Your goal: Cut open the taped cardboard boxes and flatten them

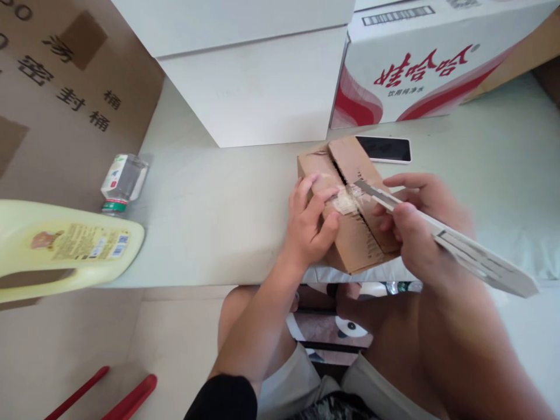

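A small brown cardboard box point(317, 175) sits at the near edge of the pale green surface, with a dark gap between its top flaps and torn tape around the middle. My left hand point(310, 224) grips the box's left side, fingers bent over its top. In my right hand point(422, 221) is a white utility knife point(472, 254), held between thumb and fingers. Its blade points left, with the tip at the taped middle of the box top. Some right-hand fingers are partly hidden behind the knife.
Behind the box are a phone point(389, 149), a large white box point(266, 87) and a red-and-white carton point(420, 76). To the left stand a big brown carton point(118, 52), a clear bottle point(126, 178) lying down and a yellow jug point(96, 245). The pale green surface's front edge point(188, 280) runs above my legs.
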`<state>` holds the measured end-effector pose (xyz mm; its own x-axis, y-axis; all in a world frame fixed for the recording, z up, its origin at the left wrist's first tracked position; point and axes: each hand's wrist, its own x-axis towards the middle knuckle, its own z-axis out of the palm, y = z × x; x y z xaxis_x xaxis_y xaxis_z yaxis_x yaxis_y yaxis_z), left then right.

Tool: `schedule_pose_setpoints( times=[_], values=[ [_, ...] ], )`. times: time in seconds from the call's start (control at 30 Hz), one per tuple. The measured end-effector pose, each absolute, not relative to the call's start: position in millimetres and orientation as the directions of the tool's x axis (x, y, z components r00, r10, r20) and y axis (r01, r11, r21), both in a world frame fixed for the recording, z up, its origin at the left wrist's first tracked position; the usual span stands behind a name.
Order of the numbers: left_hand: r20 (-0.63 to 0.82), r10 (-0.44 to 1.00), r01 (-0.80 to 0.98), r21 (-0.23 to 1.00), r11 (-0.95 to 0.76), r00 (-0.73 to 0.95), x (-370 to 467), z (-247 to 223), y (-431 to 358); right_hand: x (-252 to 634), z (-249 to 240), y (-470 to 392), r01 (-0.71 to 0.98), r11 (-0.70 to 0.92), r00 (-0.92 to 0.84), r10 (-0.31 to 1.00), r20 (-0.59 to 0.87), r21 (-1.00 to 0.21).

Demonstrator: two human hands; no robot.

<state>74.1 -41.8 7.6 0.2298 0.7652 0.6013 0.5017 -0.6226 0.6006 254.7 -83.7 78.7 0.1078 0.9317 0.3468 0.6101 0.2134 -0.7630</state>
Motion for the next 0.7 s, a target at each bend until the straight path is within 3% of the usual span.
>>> schedule_pose_setpoints(
  times=[0.27, 0.7],
  values=[
    [0.580, 0.785, 0.474, 0.641, -0.604, 0.216, 73.5, 7.4, -41.6, 247.0, 88.2, -81.9, 0.821, 0.221, -0.011, 0.928, 0.373, -0.526],
    [0.589, 0.776, 0.456, 0.639, -0.619, 0.226, 73.3, 4.5, -40.4, 245.3, 87.6, -82.4, 0.822, 0.206, 0.023, 0.919, 0.393, -0.531]
  ],
)
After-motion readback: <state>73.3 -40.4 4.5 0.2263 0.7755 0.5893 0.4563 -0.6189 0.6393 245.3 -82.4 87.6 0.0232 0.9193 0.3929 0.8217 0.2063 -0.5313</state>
